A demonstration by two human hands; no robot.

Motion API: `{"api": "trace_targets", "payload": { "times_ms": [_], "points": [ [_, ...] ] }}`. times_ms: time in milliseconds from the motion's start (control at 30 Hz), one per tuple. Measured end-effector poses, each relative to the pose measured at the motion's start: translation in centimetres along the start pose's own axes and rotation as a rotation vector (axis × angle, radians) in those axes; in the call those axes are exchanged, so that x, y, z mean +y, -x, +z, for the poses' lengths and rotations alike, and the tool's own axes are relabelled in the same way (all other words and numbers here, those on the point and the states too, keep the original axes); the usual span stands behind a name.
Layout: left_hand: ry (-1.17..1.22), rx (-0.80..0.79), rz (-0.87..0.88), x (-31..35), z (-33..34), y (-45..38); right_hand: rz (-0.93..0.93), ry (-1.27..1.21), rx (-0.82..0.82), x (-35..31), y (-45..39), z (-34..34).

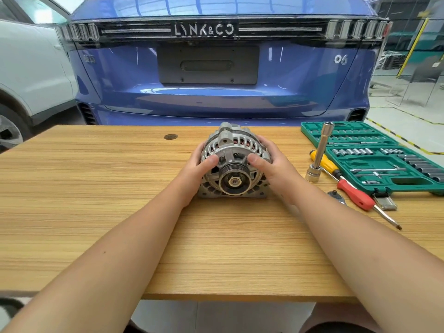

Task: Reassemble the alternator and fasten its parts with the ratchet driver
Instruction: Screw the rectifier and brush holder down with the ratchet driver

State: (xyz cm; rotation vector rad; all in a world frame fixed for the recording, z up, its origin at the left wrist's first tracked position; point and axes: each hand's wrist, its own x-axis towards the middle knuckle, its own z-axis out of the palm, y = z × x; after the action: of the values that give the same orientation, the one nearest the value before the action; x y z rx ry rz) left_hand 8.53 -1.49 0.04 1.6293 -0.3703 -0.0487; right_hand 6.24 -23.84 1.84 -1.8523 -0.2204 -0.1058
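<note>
A silver alternator (pixel 231 150) stands on the wooden table (pixel 120 188), its pulley and hex nut facing me. My left hand (pixel 195 170) grips its left side, thumb laid across the front housing. My right hand (pixel 276 168) grips the right side, thumb on the front as well. A long silver socket extension (pixel 319 152) stands upright to the right of the alternator. The ratchet head (pixel 336 197) lies flat on the table beside my right forearm, partly hidden by it.
An open green socket set case (pixel 374 159) sits at the table's right end. Two screwdrivers, a yellow-handled one (pixel 324 162) and a red-handled one (pixel 355 194), lie in front of it. A blue car (pixel 216 92) stands right behind the table, a white car (pixel 31 75) at left.
</note>
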Motion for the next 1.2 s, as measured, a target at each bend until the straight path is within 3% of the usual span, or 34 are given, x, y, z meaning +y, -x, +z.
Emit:
{"api": "trace_targets", "payload": {
  "times_ms": [100, 233, 400, 500, 600, 700, 767, 1000, 1200],
  "points": [
    [-0.003, 0.044, 0.015, -0.2, 0.2, 0.7, 0.05, -0.184, -0.058, -0.8, -0.1, -0.1],
    [-0.079, 0.12, -0.019, -0.7, 0.2, 2.8, 0.097, -0.138, -0.095, -2.1, 0.2, -0.4],
    [0.009, 0.276, -0.046, -0.5, -0.1, 4.9, 0.076, 0.072, 0.106, -5.0, 1.6, 0.6],
    [0.064, 0.37, -0.087, -0.5, -0.3, 6.0, 0.096, 0.002, 0.222, -7.0, 2.3, 0.7],
    [0.151, 0.424, -0.117, -0.4, -0.6, 7.2, 0.207, -0.047, 0.118, -9.0, 2.9, 0.3],
    [0.259, 0.469, -0.158, -0.2, -0.9, 7.9, 0.17, 0.13, 0.018, -9.2, 3.4, 1.1],
    [0.297, 0.478, -0.169, -0.1, -1.0, 8.4, 0.123, 0.223, 0.017, -8.9, 3.6, 1.4],
    [0.356, 0.57, -0.199, 0.3, -1.0, 8.8, 0.064, 0.185, 0.038, -8.1, 3.2, 1.7],
    [0.232, 0.429, -0.141, 0.0, -1.1, 9.5, -0.037, 0.109, -0.044, -7.3, 2.8, 1.1]
  ]
}}
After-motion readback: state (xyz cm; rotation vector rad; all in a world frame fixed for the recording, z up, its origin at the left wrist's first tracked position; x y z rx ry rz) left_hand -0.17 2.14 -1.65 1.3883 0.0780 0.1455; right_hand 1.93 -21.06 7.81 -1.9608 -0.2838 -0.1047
